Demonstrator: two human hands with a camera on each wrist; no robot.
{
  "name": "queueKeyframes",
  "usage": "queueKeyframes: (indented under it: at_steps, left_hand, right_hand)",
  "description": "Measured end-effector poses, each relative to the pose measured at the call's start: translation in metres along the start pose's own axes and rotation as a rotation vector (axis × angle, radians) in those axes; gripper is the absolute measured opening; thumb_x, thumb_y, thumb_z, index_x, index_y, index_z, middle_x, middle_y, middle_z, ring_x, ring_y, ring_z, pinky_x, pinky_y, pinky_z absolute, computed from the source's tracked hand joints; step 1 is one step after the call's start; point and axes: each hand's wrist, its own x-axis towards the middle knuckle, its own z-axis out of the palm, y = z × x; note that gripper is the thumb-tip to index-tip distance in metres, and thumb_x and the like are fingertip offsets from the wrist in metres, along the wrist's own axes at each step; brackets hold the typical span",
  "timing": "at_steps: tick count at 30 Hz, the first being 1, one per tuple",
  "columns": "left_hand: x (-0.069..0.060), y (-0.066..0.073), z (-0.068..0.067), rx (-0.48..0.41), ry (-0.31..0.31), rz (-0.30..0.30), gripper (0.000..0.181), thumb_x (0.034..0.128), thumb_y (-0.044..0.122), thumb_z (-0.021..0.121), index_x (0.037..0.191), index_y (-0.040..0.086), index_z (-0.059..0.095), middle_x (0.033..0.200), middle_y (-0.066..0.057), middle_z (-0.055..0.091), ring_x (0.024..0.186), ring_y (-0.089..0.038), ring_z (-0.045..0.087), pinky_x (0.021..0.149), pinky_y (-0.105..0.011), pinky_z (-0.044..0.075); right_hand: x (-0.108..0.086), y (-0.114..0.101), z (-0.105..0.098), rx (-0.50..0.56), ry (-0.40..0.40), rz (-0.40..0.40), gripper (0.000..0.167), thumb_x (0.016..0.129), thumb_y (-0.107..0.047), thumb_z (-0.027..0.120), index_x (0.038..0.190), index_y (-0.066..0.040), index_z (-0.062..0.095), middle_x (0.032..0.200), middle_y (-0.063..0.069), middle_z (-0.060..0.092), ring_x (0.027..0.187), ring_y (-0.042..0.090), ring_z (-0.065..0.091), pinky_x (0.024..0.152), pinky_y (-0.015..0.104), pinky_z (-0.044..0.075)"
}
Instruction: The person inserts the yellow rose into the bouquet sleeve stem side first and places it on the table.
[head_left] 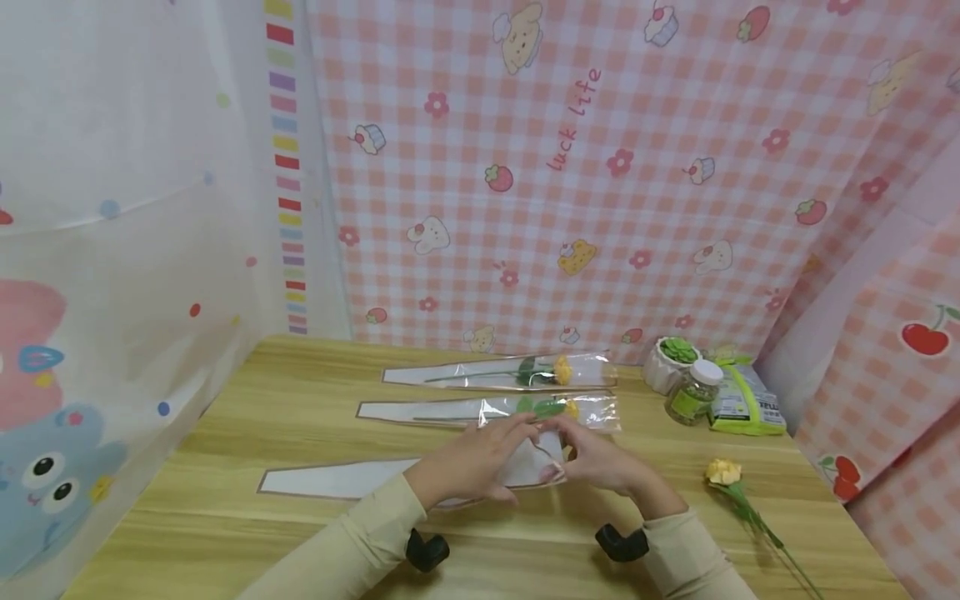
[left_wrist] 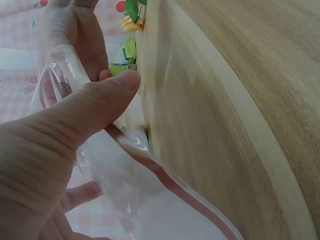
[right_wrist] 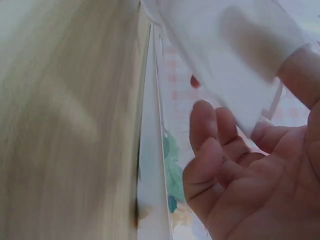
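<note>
A long tapering flower sleeve point(head_left: 330, 480), pale with a brownish border, lies on the table with its narrow end to the left. At its wide end my left hand point(head_left: 468, 462) holds the film, thumb on one side and fingers on the other. My right hand point(head_left: 600, 460) grips the same end from the right. In the left wrist view, the clear film of the sleeve point(left_wrist: 165, 210) bulges between the hands. Through the film in the right wrist view, the right thumb point(right_wrist: 250, 42) shows blurred, while the other fingers curl below the edge.
Behind lie two sleeves point(head_left: 420, 410) point(head_left: 405, 377), each with a yellow flower inside. A loose yellow flower point(head_left: 724, 472) with a green stem lies at right. A potted succulent point(head_left: 663, 371), a white-capped jar point(head_left: 692, 398) and a green-and-grey packet point(head_left: 746, 404) stand at the back right.
</note>
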Motion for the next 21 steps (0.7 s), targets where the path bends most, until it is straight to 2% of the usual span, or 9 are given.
queueKeyframes:
  at_steps: [3, 6, 9, 11, 16, 21]
  left_hand:
    - [0.002, -0.002, 0.001, -0.006, 0.021, 0.024, 0.086, 0.0768, 0.047, 0.086, 0.141, 0.017, 0.039, 0.161, -0.013, 0.031, 0.142, -0.031, 0.042, 0.106, -0.055, 0.045]
    - [0.004, -0.003, 0.003, -0.029, 0.031, 0.038, 0.085, 0.0774, 0.046, 0.086, 0.141, 0.016, 0.039, 0.161, -0.014, 0.031, 0.141, -0.031, 0.043, 0.109, -0.044, 0.044]
    - [0.005, -0.003, 0.004, -0.036, 0.033, 0.041, 0.083, 0.0772, 0.047, 0.086, 0.14, 0.016, 0.04, 0.161, -0.014, 0.03, 0.14, -0.031, 0.044, 0.109, -0.043, 0.044]
    - [0.005, -0.003, 0.004, -0.028, 0.035, 0.04, 0.083, 0.077, 0.047, 0.085, 0.14, 0.016, 0.041, 0.162, -0.013, 0.03, 0.14, -0.031, 0.044, 0.109, -0.044, 0.044]
    - [0.004, -0.004, 0.004, -0.015, 0.033, 0.029, 0.083, 0.0762, 0.048, 0.085, 0.14, 0.017, 0.042, 0.162, -0.01, 0.029, 0.138, -0.03, 0.047, 0.108, -0.043, 0.045]
    - [0.004, -0.002, 0.003, -0.017, 0.029, 0.051, 0.083, 0.0775, 0.049, 0.084, 0.142, 0.016, 0.043, 0.161, -0.011, 0.031, 0.137, -0.03, 0.048, 0.106, -0.042, 0.047]
  right_hand:
    - [-0.006, 0.0, -0.01, -0.052, 0.004, -0.001, 0.051, 0.098, -0.017, 0.068, 0.143, -0.004, 0.049, 0.12, 0.016, 0.06, 0.107, 0.03, 0.057, 0.084, 0.04, 0.052]
    - [-0.016, -0.001, -0.025, -0.065, 0.015, -0.011, 0.042, 0.103, -0.016, 0.06, 0.142, -0.005, 0.052, 0.13, 0.02, 0.059, 0.115, 0.037, 0.057, 0.089, 0.046, 0.051]
    - [-0.029, -0.003, -0.044, -0.05, 0.034, -0.006, 0.039, 0.105, -0.014, 0.056, 0.141, -0.001, 0.052, 0.138, 0.025, 0.053, 0.121, 0.045, 0.053, 0.092, 0.052, 0.051]
    - [-0.04, -0.004, -0.057, -0.066, 0.053, 0.014, 0.04, 0.104, -0.014, 0.057, 0.141, 0.001, 0.051, 0.135, 0.028, 0.053, 0.119, 0.045, 0.054, 0.089, 0.052, 0.052]
    - [-0.071, -0.003, -0.091, -0.088, 0.107, 0.138, 0.043, 0.104, -0.016, 0.058, 0.14, 0.006, 0.049, 0.124, 0.024, 0.06, 0.109, 0.033, 0.062, 0.081, 0.045, 0.058]
    - [-0.109, 0.006, -0.12, -0.023, 0.147, 0.282, 0.047, 0.107, -0.019, 0.052, 0.14, 0.013, 0.041, 0.12, 0.019, 0.064, 0.101, 0.031, 0.065, 0.081, 0.048, 0.059]
